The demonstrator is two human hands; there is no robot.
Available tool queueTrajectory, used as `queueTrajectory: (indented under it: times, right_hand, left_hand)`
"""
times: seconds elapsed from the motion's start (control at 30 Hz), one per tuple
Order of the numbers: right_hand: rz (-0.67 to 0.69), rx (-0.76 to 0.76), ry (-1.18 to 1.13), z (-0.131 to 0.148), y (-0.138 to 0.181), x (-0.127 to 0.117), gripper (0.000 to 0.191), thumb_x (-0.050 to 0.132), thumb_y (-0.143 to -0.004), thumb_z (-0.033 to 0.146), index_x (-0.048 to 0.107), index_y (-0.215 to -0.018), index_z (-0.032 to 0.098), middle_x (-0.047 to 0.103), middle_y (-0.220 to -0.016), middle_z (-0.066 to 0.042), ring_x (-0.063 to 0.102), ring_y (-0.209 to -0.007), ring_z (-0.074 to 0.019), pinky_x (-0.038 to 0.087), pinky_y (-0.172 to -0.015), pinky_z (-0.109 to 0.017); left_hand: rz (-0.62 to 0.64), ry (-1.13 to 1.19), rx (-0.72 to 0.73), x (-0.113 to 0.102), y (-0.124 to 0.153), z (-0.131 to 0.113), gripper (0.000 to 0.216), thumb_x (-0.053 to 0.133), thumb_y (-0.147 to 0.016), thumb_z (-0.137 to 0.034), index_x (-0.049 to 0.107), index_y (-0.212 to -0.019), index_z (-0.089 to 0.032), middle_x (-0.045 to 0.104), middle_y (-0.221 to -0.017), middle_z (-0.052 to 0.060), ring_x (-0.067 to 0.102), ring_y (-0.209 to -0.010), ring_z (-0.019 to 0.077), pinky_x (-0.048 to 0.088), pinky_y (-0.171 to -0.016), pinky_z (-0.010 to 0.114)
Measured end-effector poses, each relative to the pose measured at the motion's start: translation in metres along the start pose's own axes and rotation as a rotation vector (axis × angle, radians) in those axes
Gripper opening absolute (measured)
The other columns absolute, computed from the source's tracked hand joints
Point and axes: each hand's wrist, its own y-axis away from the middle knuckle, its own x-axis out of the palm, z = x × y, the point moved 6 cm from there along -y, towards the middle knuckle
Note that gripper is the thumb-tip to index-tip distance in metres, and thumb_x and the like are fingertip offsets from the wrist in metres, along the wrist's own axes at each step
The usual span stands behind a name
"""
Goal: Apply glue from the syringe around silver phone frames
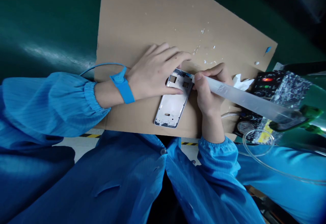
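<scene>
A metal phone mid-frame (171, 106) lies slightly askew on the cardboard, its pale inner face up, with dark strips and square cut-outs near the top. My left hand (159, 71) steadies it from the left: the thumb lies across its face and the curled fingers reach round its top end. My right hand (210, 88) pinches a large translucent dispensing syringe (244, 99) close to its tip. That tip meets the frame's upper right corner; whether it touches is too small to tell. A green cap with a tube closes the syringe's far end.
The brown cardboard sheet (142, 20) covers part of a green bench (51, 30). White crumbs and a crumpled white tissue (241, 82) lie on it. At right stands a black dispenser box (266, 84) with lit displays and a gauge; a clear hose (251, 154) loops below. A blue wrist strap (124, 86) trails a cord.
</scene>
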Motion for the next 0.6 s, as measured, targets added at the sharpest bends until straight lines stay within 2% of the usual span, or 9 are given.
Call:
queueTrajectory:
  times: [0.13,0.23,0.4,0.53,0.6]
  right_hand:
    - [0.003,0.030,0.012,0.0010,0.0002,0.0001,0.045,0.087,-0.105,0.068,0.065,-0.093,0.032,0.070,-0.079,0.005,0.060,-0.056,-0.0174,0.051,-0.052,-0.035]
    - [0.007,0.044,0.011,0.0000,0.0010,-0.0004,0.043,0.089,-0.104,0.067,0.068,-0.094,0.031,0.072,-0.080,0.004,0.065,-0.059,-0.0186,0.054,-0.053,-0.035]
    - [0.006,0.095,0.027,-0.0064,0.0033,-0.0017,0.048,0.089,-0.102,0.075,0.070,-0.095,0.031,0.071,-0.081,0.003,0.069,-0.064,-0.0206,0.065,-0.060,-0.039]
    - [0.000,0.118,0.038,-0.0080,0.0038,-0.0019,0.050,0.087,-0.102,0.077,0.069,-0.095,0.031,0.071,-0.082,0.002,0.073,-0.069,-0.0225,0.068,-0.063,-0.040]
    - [-0.004,0.092,0.033,-0.0058,0.0032,-0.0016,0.048,0.087,-0.103,0.075,0.068,-0.094,0.032,0.070,-0.080,0.004,0.068,-0.064,-0.0206,0.066,-0.060,-0.039]
  left_hand:
    - [-0.021,-0.011,0.016,-0.0031,0.0010,-0.0033,0.072,0.082,-0.103,-0.051,0.059,-0.164,-0.021,0.076,-0.149,0.013,0.065,-0.141,0.0402,0.049,-0.115,0.055]
    - [-0.010,-0.028,0.011,-0.0035,0.0010,-0.0039,0.073,0.083,-0.102,-0.053,0.059,-0.163,-0.022,0.076,-0.149,0.012,0.065,-0.142,0.0403,0.050,-0.114,0.055]
    - [0.014,-0.050,0.007,-0.0029,0.0007,-0.0032,0.069,0.077,-0.105,-0.055,0.057,-0.164,-0.023,0.076,-0.145,0.011,0.063,-0.144,0.0381,0.048,-0.116,0.053]
    - [0.005,-0.031,0.012,-0.0021,0.0011,-0.0026,0.073,0.079,-0.105,-0.055,0.058,-0.165,-0.021,0.074,-0.152,0.011,0.063,-0.143,0.0386,0.047,-0.114,0.053]
    - [-0.020,-0.026,0.026,-0.0026,0.0011,-0.0032,0.075,0.083,-0.102,-0.054,0.060,-0.164,-0.019,0.075,-0.151,0.012,0.064,-0.143,0.0394,0.048,-0.113,0.053]
